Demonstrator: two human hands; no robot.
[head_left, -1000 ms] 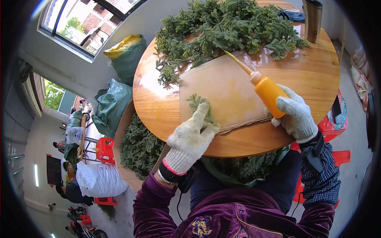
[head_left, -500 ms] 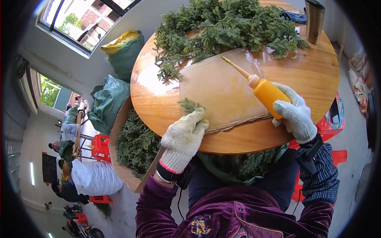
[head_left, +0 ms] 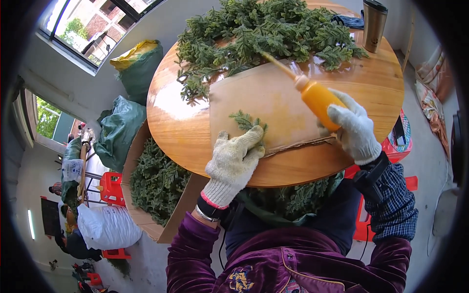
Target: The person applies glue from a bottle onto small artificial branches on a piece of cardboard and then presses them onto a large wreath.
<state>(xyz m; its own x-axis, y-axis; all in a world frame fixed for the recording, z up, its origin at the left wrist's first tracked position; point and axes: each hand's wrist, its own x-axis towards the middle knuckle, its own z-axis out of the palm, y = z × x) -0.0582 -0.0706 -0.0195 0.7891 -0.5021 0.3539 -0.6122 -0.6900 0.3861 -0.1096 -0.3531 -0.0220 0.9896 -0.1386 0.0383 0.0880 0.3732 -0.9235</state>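
Observation:
My left hand (head_left: 235, 158), in a white knit glove, pinches a small green artificial fir sprig (head_left: 247, 122) over the near left part of a flat cardboard sheet (head_left: 273, 100). Gloved too, my right hand (head_left: 355, 128) is wrapped round an orange squeeze bottle (head_left: 318, 103). The bottle's long tapered nozzle points up and to the left, across the cardboard. Yellowish stains mark the sheet. Beyond it, a large heap of fir sprigs (head_left: 273, 34) covers the far side of the round wooden table (head_left: 376, 93).
A steel tumbler (head_left: 373, 29) stands at the table's far right. To the left, a cardboard box (head_left: 168, 224) holds more greenery, near green sacks (head_left: 119, 134) and a white sack (head_left: 112, 227). Another green sack of sprigs (head_left: 298, 198) sits below the table's near edge. Red stools (head_left: 111, 188) stand around.
The sprig in my left hand has turned more upright and shows more of its twigs. My right hand still holds the bottle. The whole view has shifted slightly.

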